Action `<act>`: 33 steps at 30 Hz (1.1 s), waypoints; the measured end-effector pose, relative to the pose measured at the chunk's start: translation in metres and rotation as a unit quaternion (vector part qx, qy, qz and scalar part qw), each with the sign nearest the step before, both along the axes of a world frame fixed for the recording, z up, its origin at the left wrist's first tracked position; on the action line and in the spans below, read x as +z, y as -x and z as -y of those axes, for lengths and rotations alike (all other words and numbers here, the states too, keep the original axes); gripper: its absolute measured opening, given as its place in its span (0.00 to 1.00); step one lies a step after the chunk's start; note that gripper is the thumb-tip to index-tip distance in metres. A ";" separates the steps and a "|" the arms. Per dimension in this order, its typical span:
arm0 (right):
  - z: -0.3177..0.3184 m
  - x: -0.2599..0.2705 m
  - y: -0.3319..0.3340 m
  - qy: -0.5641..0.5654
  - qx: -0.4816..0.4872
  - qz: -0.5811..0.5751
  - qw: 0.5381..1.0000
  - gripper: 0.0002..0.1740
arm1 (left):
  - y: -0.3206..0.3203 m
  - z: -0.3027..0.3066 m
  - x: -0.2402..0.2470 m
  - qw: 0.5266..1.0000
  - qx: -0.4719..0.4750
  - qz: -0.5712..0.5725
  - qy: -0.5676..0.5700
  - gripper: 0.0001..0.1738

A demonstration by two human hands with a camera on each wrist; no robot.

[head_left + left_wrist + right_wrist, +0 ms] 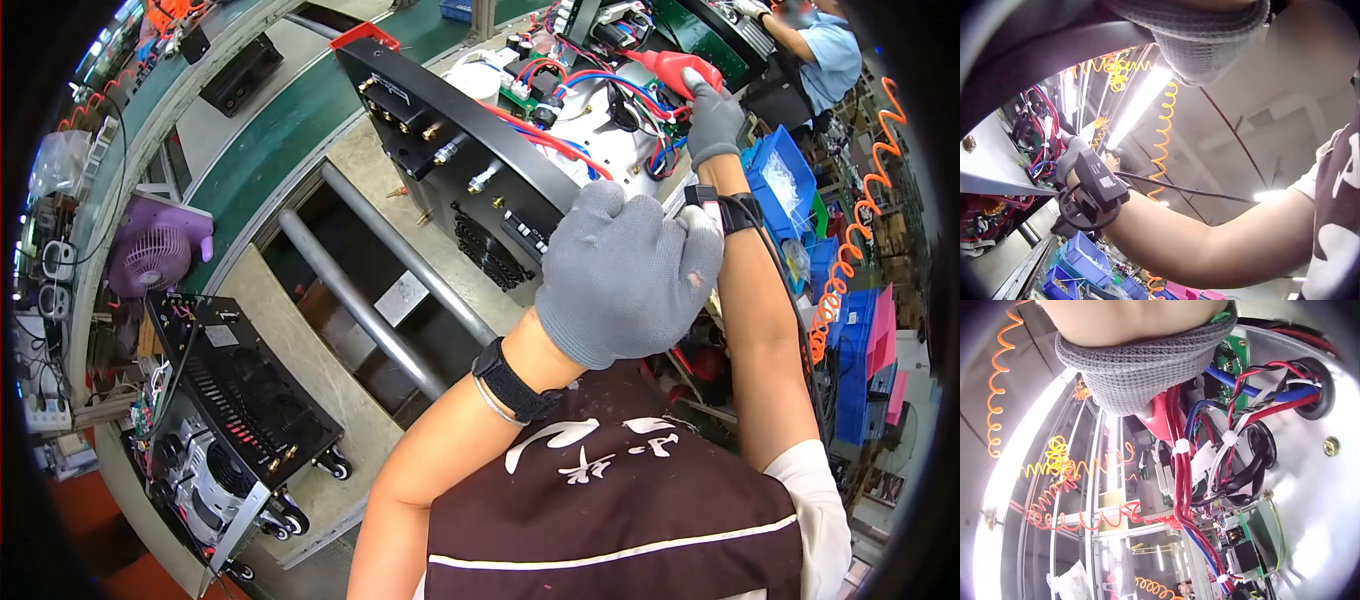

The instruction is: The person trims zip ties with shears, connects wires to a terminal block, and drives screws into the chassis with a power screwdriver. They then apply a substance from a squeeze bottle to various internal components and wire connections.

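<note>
My right hand (716, 118), in a grey glove, holds a red bottle-shaped thing (690, 72) whose tapered tip points left over the wiring. In the right wrist view, part of that red thing shows below the glove cuff beside bundled red cables (1180, 481). Closer to the head camera, my gloved left hand (630, 275) has its fingers curled, near the lower corner of a black panel (470, 135); I cannot tell whether it holds anything. The panel belongs to an opened machine with a white metal plate (590, 115), colored wires and circuit boards.
Two metal rollers (360, 290) lie left of the machine. A second black unit on casters (250, 390) stands lower left, below a purple fan (155, 250). Blue bins (785, 185) and an orange coiled hose (850, 240) are at the right; another person (828, 55) is beyond.
</note>
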State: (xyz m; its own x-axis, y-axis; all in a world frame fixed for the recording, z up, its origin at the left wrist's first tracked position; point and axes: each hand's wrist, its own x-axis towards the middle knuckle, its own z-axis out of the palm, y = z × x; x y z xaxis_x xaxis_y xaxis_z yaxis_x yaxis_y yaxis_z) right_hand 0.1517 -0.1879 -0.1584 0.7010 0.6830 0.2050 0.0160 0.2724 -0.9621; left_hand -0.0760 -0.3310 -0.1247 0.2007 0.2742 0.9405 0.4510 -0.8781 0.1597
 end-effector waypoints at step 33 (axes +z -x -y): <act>0.040 -0.008 -0.054 -0.022 0.123 -0.079 0.989 0.13 | 0.005 0.009 0.020 0.986 0.088 -0.129 0.065 0.15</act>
State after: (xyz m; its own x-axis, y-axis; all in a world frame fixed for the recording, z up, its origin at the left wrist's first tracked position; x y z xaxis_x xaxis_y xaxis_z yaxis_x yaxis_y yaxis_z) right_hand 0.2054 -0.2281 -0.1664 0.5403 0.8299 0.1392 -0.2066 0.2912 -0.9341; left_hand -0.0808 -0.3401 -0.1052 0.3671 0.4403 0.8194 0.6350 -0.7623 0.1251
